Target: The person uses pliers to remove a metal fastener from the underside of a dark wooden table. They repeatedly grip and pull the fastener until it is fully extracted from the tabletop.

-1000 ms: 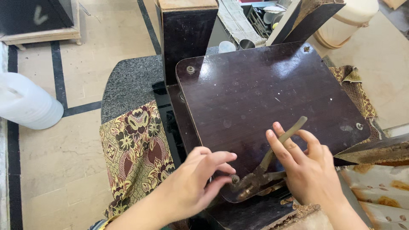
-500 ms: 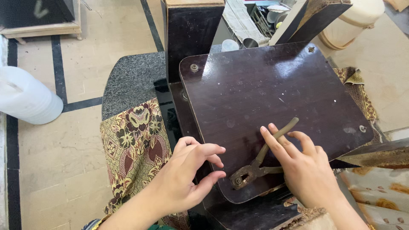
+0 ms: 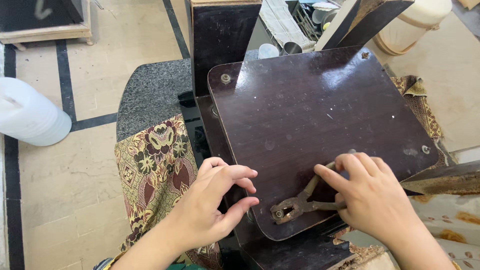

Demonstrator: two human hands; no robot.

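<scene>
Since the earlier frame, right hand has closed down over the handles of rusty pincers, gripping them. Pincer head lies at dark panel's near-left corner, long axis pointing toward the nearby, open-fingered left hand.

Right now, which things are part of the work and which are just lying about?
In use: pliers in right hand, jaws on a bolt at the dark board's corner; left hand at that edge.
Lying about: white jug, patterned cloth, cups.
</scene>
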